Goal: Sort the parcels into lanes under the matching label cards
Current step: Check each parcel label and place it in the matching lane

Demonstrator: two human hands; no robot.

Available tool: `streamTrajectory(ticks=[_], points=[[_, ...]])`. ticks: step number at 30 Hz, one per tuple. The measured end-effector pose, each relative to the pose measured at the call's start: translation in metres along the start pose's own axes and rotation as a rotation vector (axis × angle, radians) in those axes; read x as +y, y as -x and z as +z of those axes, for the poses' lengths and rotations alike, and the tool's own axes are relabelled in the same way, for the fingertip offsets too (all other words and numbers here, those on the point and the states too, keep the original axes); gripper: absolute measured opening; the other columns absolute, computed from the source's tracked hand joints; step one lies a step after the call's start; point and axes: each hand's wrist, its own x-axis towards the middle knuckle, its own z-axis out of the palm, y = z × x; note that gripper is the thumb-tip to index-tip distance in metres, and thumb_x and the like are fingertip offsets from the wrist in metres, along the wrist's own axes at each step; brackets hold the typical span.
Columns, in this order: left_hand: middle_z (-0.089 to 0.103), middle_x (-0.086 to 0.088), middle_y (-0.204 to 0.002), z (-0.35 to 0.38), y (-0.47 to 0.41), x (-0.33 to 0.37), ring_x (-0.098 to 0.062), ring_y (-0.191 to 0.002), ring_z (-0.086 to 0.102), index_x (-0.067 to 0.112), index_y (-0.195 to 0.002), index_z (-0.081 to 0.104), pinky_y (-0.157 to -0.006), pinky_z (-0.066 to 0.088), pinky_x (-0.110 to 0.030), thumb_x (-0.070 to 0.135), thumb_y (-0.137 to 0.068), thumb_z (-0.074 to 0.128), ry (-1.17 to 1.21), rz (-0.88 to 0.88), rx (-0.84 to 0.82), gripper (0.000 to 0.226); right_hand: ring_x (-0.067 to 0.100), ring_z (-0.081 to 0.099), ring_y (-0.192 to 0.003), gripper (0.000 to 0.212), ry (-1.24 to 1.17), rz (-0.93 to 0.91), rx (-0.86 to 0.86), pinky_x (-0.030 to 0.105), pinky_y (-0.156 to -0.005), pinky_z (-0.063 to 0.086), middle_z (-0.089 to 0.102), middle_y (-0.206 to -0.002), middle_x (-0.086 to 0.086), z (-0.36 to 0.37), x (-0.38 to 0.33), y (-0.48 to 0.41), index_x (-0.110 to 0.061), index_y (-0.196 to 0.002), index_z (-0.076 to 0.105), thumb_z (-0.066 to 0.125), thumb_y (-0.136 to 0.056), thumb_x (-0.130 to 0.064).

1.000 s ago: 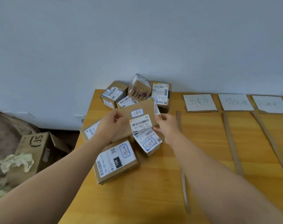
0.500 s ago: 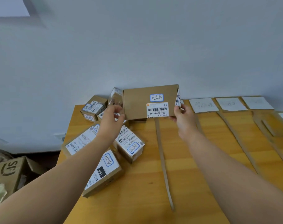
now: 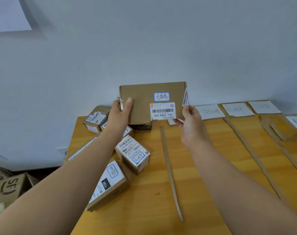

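I hold a flat brown parcel (image 3: 142, 102) upright above the table's back edge, its face towards me. It carries a blue-framed handwritten sticker and a barcode label reading 507-P802 T70. My left hand (image 3: 120, 114) grips its left edge and my right hand (image 3: 190, 121) grips its lower right corner. Several other parcels lie in a heap on the table's left part, among them a small labelled box (image 3: 133, 155) and a longer box marked 15H (image 3: 108, 184). White label cards (image 3: 210, 111) (image 3: 237, 109) (image 3: 264, 107) lie in a row along the back.
Thin cardboard strips (image 3: 169, 170) (image 3: 252, 155) split the wooden table (image 3: 203, 192) into lanes running towards me. Another card (image 3: 296, 121) sits at the far right edge. An open SF carton (image 3: 9, 187) stands on the floor to the left. A pale wall rises behind the table.
Both hands lifted the flat parcel off the heap and raised it upright, moving it a little right. My view shifted right, showing more lanes and cards.
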Motion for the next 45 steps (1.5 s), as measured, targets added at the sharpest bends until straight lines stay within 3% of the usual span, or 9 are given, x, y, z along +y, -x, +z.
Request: streamTrajectory(ticks=[5,9,17,19,22,27,33,42,45], points=[[0.062,0.004,-0.106,0.009,-0.006,0.006,-0.008,-0.093,0.062,0.019,-0.12,0.05,-0.071,0.05,-0.02,0.047,-0.097,0.045,0.043,0.049,0.011,0.037,0.008,0.064,-0.081,0.026,0.031,-0.066,0.049,0.03,-0.077,0.054,0.065,-0.095,-0.001,-0.008,-0.013,0.002,-0.012,-0.106,0.051,0.05,-0.098,-0.037],[0.061,0.007,-0.105,0.028,-0.002,0.006,-0.01,-0.097,0.06,0.019,-0.12,0.05,-0.081,0.05,-0.026,0.047,-0.098,0.041,0.011,0.071,-0.027,0.038,0.018,0.065,-0.097,0.033,0.186,-0.124,0.066,0.037,-0.087,0.055,0.065,-0.104,0.002,-0.032,-0.025,-0.002,-0.02,-0.104,0.051,0.054,-0.092,-0.051],[0.049,0.016,-0.09,0.095,0.036,0.016,0.006,-0.081,0.046,0.021,-0.109,0.046,-0.058,0.038,-0.001,0.042,-0.103,0.026,-0.028,0.051,-0.075,0.03,0.033,0.063,-0.106,0.052,0.245,-0.115,0.121,0.052,-0.094,0.05,0.067,-0.111,0.016,-0.101,-0.039,0.0,-0.018,-0.099,0.06,0.053,-0.078,-0.065],[0.05,0.017,-0.09,0.114,0.048,0.021,0.006,-0.082,0.047,0.021,-0.109,0.05,-0.057,0.036,0.002,0.041,-0.103,0.027,-0.02,0.055,-0.083,0.031,0.037,0.061,-0.106,0.044,0.249,-0.107,0.142,0.056,-0.092,0.049,0.065,-0.111,0.019,-0.126,-0.043,0.0,-0.018,-0.095,0.061,0.052,-0.083,-0.059],[0.059,0.01,-0.094,0.143,0.063,0.028,-0.007,-0.091,0.055,0.014,-0.111,0.06,-0.069,0.042,-0.015,0.045,-0.101,0.035,-0.027,0.058,-0.122,0.041,0.039,0.061,-0.105,0.046,0.251,-0.113,0.179,0.058,-0.09,0.05,0.065,-0.11,0.022,-0.168,-0.053,-0.001,-0.012,-0.096,0.061,0.051,-0.086,-0.055],[0.063,0.002,-0.112,0.21,0.103,0.034,-0.012,-0.102,0.058,0.012,-0.123,0.058,-0.074,0.044,-0.018,0.042,-0.099,0.044,0.0,0.051,-0.127,0.041,0.027,0.067,-0.101,0.053,0.273,-0.09,0.17,0.052,-0.091,0.052,0.07,-0.106,0.009,-0.253,-0.078,-0.004,-0.015,-0.104,0.061,0.053,-0.08,-0.062],[0.058,0.004,-0.109,0.293,0.149,0.041,-0.006,-0.088,0.052,0.016,-0.121,0.056,-0.066,0.038,-0.014,0.037,-0.1,0.043,0.065,0.007,-0.096,0.032,0.02,0.067,-0.096,0.034,0.311,-0.097,0.175,0.046,-0.092,0.054,0.069,-0.101,0.002,-0.343,-0.1,-0.011,-0.013,-0.11,0.061,0.057,-0.093,-0.042],[0.061,-0.003,-0.114,0.378,0.173,0.03,-0.019,-0.103,0.057,0.013,-0.124,0.056,-0.091,0.048,-0.035,0.036,-0.099,0.047,0.069,-0.164,-0.143,0.035,0.021,0.067,-0.102,0.04,0.083,0.046,0.168,0.04,-0.092,0.054,0.067,-0.117,0.011,-0.435,-0.108,-0.044,-0.011,-0.127,0.052,0.066,-0.09,-0.013],[0.06,-0.002,-0.108,0.404,0.17,0.023,-0.019,-0.1,0.058,0.012,-0.124,0.055,-0.086,0.05,-0.031,0.032,-0.099,0.048,0.033,-0.219,-0.225,0.032,0.024,0.068,-0.102,0.039,-0.008,0.137,0.158,0.04,-0.084,0.056,0.067,-0.114,0.01,-0.455,-0.103,-0.058,-0.014,-0.128,0.048,0.063,-0.092,-0.01]])
